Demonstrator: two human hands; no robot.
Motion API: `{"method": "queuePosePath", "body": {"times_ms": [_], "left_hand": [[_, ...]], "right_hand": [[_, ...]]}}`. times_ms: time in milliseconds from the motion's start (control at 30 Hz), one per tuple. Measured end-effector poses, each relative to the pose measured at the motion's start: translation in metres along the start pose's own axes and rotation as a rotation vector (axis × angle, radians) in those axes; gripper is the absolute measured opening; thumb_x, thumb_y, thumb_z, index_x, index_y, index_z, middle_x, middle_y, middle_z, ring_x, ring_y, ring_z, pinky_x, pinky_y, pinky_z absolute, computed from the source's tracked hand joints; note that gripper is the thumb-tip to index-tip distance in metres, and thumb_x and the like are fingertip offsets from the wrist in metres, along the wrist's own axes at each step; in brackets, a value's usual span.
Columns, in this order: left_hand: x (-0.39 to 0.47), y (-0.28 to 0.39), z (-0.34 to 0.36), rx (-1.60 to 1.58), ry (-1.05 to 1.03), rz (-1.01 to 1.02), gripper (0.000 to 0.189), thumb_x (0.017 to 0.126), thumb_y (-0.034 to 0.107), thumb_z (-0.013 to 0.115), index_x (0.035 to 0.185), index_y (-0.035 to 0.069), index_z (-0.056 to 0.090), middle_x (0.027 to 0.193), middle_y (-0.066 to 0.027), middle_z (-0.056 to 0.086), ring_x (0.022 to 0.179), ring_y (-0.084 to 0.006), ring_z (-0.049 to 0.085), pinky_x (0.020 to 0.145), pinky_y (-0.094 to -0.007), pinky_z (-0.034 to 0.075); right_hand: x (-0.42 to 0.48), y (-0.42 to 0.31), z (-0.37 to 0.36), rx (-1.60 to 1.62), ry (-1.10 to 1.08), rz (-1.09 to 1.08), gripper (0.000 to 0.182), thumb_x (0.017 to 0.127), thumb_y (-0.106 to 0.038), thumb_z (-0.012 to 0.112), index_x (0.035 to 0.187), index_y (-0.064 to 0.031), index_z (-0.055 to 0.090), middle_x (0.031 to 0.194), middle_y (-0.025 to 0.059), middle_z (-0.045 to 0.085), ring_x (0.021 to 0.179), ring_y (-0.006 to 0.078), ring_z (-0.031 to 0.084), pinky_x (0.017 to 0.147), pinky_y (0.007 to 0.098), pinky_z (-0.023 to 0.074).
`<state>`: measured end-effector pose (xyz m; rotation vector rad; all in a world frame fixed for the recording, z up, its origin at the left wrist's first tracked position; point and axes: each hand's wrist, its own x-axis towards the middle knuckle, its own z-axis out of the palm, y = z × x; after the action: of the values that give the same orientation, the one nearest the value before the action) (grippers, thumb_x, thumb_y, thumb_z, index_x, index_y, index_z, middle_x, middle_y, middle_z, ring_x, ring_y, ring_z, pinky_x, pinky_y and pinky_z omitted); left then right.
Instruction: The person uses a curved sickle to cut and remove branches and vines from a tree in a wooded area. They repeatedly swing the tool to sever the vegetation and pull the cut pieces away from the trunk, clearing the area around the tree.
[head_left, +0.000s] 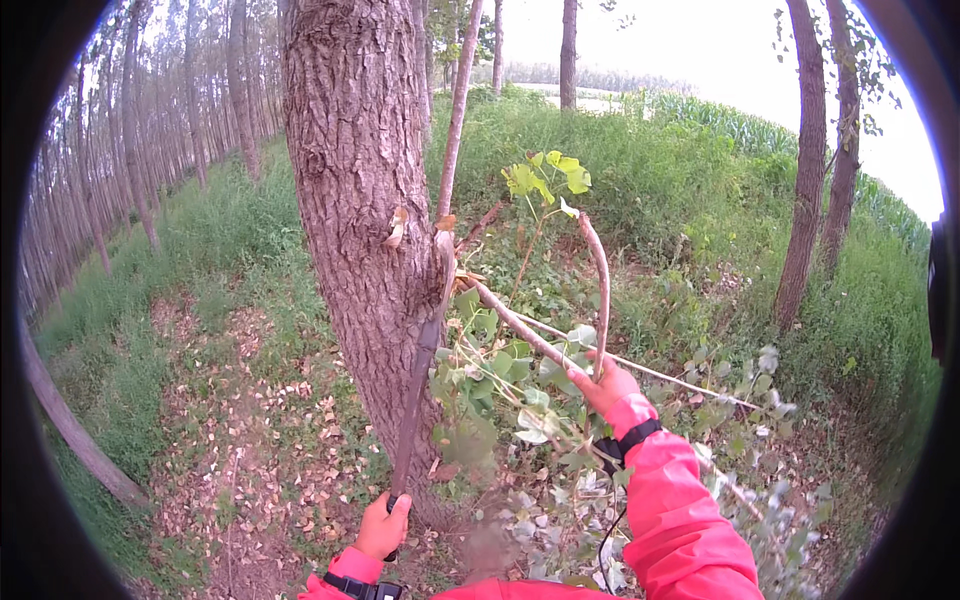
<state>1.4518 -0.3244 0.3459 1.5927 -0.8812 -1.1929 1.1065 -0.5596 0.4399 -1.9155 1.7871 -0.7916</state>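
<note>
My left hand (382, 525) is closed around the black handle of a long dark-bladed tool (411, 420), perhaps a machete or saw. Its blade slants up along the right side of a thick, rough-barked tree trunk (360, 172), its upper end near a pale split in the wood. My right hand (609, 384) grips a leafy branch (529, 330) that runs from the broken, splintered place beside the trunk down to the right. A short curved piece of branch (602, 281) rises from the same hand. Green leaves (487, 367) hang between the trunk and my right hand.
A slim upright stem (459, 112) rises beside the trunk. Dry leaves (292, 442) litter the ground, with tall weeds (675, 165) behind. Two trees (802, 187) stand at the right, and a thin leaning trunk (79, 435) is at the lower left. A dark cord (606, 540) hangs by my right sleeve.
</note>
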Motion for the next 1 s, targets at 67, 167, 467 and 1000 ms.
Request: {"method": "queuePosePath", "body": {"times_ms": [67, 167, 467, 1000], "left_hand": [[-0.003, 0.004, 0.002, -0.023, 0.01, -0.002, 0.032, 0.096, 0.034, 0.055, 0.089, 0.004, 0.049, 0.058, -0.0006, 0.047, 0.046, -0.0099, 0.046, 0.042, -0.0271, 0.04], [-0.001, 0.011, 0.007, -0.037, 0.019, 0.023, 0.034, 0.097, 0.037, 0.052, 0.086, 0.005, 0.047, 0.058, -0.0015, 0.047, 0.044, -0.0114, 0.046, 0.041, -0.0275, 0.04], [-0.01, 0.015, 0.007, 0.033, -0.007, 0.046, 0.032, 0.099, 0.034, 0.047, 0.084, 0.006, 0.046, 0.059, -0.0032, 0.048, 0.045, -0.0127, 0.047, 0.043, -0.0276, 0.04], [-0.017, 0.073, 0.011, 0.059, 0.095, 0.314, 0.036, 0.099, 0.038, 0.048, 0.084, 0.005, 0.047, 0.06, -0.0015, 0.049, 0.046, -0.0104, 0.048, 0.043, -0.0255, 0.041]], "right_hand": [[0.007, -0.003, -0.007, -0.068, -0.038, 0.039, 0.074, 0.08, -0.057, 0.064, 0.138, -0.018, 0.038, 0.106, 0.0221, 0.064, 0.099, 0.0411, 0.061, 0.086, 0.0464, 0.0486], [0.011, 0.003, -0.003, -0.103, 0.062, -0.093, 0.073, 0.081, -0.052, 0.065, 0.138, -0.0162, 0.038, 0.115, 0.0221, 0.058, 0.107, 0.0422, 0.057, 0.088, 0.0482, 0.0472], [0.097, 0.078, 0.039, -0.181, -0.078, -0.429, 0.088, 0.084, -0.065, 0.053, 0.14, 0.0004, 0.036, 0.136, 0.0261, 0.044, 0.126, 0.0375, 0.044, 0.103, 0.0422, 0.0388], [0.052, 0.076, 0.075, 0.165, -0.287, -0.136, 0.059, 0.09, -0.061, 0.049, 0.109, -0.0076, 0.064, 0.092, 0.0152, 0.066, 0.093, 0.0309, 0.064, 0.081, 0.0388, 0.0477]]}}
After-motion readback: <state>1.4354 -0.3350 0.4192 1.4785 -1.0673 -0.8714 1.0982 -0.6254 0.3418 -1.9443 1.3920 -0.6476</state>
